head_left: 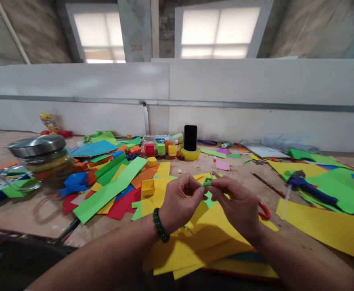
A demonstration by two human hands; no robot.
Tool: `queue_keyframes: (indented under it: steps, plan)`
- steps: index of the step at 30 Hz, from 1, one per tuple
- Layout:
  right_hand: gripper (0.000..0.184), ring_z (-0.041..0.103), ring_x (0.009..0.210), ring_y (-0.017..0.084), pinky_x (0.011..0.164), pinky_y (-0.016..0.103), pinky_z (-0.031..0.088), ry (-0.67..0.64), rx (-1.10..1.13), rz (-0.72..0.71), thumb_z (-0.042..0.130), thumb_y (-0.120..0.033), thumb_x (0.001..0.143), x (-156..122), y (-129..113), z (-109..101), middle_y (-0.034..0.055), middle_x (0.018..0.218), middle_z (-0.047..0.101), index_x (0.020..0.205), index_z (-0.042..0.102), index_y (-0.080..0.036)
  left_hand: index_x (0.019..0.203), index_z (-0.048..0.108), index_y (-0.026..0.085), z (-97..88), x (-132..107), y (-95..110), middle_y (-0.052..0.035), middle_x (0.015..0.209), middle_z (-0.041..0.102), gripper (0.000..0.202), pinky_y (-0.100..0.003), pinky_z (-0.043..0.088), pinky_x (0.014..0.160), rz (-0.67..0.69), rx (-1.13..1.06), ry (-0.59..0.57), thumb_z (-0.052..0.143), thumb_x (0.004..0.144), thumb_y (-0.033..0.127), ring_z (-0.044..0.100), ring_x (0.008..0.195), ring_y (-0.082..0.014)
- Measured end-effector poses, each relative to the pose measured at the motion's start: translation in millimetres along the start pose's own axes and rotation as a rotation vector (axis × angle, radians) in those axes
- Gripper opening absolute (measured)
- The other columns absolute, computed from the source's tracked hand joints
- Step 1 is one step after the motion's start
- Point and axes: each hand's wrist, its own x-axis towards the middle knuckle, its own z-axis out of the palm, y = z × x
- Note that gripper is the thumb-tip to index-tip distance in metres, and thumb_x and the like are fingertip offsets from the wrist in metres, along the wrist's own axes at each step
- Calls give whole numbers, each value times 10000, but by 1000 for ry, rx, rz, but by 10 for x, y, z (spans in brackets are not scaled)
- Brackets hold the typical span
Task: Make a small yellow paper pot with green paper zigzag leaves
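Observation:
Over the yellow paper sheets [195, 246], my left hand [181, 200] and my right hand [240, 204] meet at their fingertips. Both pinch a small folded piece of green paper [207, 183] between thumb and fingers. A dark bead bracelet [161, 225] circles my left wrist. Just beyond my right hand shows the red handle of scissors [264, 211]; the rest is mostly hidden, and I cannot tell whether the hand touches them. Left of my left hand sits a small open yellow paper box [148, 188].
A lidded glass jar [43, 161] stands at left beside coloured paper strips [110, 190]. Small paper cubes [161, 148] line up near a phone [190, 138] on a yellow tape roll [190, 154]. At right lie a blue-handled tool [313, 189], a brown pencil-like stick [267, 184] and green sheets [340, 190].

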Motion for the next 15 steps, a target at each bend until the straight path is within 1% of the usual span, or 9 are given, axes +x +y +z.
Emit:
queue_keyframes:
  steps: [3, 6, 10, 12, 15]
  plan:
    - [35, 598, 532, 109, 497, 239, 520, -12, 1, 8, 641, -201, 820, -2, -8, 2, -17, 704, 666, 827, 658, -232, 676, 509, 158, 10, 2, -10, 3, 606, 625, 258, -213, 518, 555, -49, -94, -9, 720, 714, 302, 682, 607, -147]
    - [32, 600, 548, 115, 506, 244, 520, -10, -22, 10, 638, -208, 824, -10, -9, 3, -11, 716, 670, 832, 657, -232, 675, 492, 158, 17, 7, -11, 14, 601, 621, 307, -208, 519, 549, -81, -182, -21, 747, 692, 329, 676, 596, -137]
    - [32, 605, 587, 124, 543, 253, 528, 6, -48, -4, 647, -218, 817, -26, 14, -10, -5, 731, 668, 839, 660, -236, 707, 508, 151, 20, 28, -7, 1, 636, 658, 370, -236, 542, 591, -132, -269, -30, 775, 659, 401, 672, 594, -132]
    - [27, 593, 568, 113, 531, 243, 521, 17, 4, 19, 648, -227, 819, -19, 26, -30, -11, 719, 655, 845, 647, -232, 731, 520, 148, 20, 44, -24, -5, 653, 670, 378, -249, 547, 620, -131, -291, -28, 777, 658, 416, 680, 618, -140]
    - [61, 560, 497, 90, 463, 220, 494, 40, 191, 142, 616, -265, 848, 26, 33, -65, -29, 673, 612, 884, 613, -215, 745, 524, 152, 16, 60, -80, -4, 670, 671, 350, -256, 545, 638, -109, -283, -29, 772, 677, 390, 691, 653, -154]
